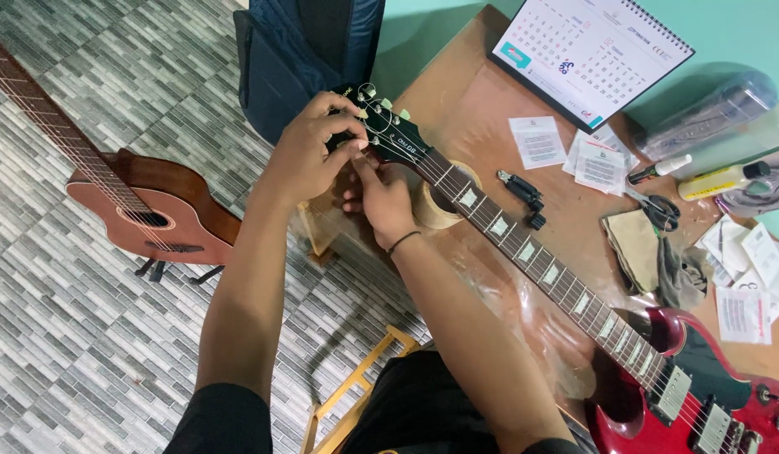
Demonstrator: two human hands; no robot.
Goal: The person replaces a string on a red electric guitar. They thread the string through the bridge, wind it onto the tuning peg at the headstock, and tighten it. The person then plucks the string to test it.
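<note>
A red electric guitar (700,387) lies across the brown table (465,92), its neck running up-left to a black headstock (389,134). My left hand (310,155) curls over the near side of the headstock, fingers closed on a tuning peg. Just below it, my right hand (381,197), with a thin black band on the wrist, pinches at the strings or a peg on the headstock's lower edge. The neck rests on a roll of tape (444,202).
An acoustic guitar (146,214) stands on the tiled floor at left. A dark gig bag (305,50) leans behind the headstock. On the table: desk calendar (591,55), paper packets (536,141), black string winder (524,193), scissors (658,210), cloth (637,248), bottles (721,181). A wooden stool frame (356,387) is below.
</note>
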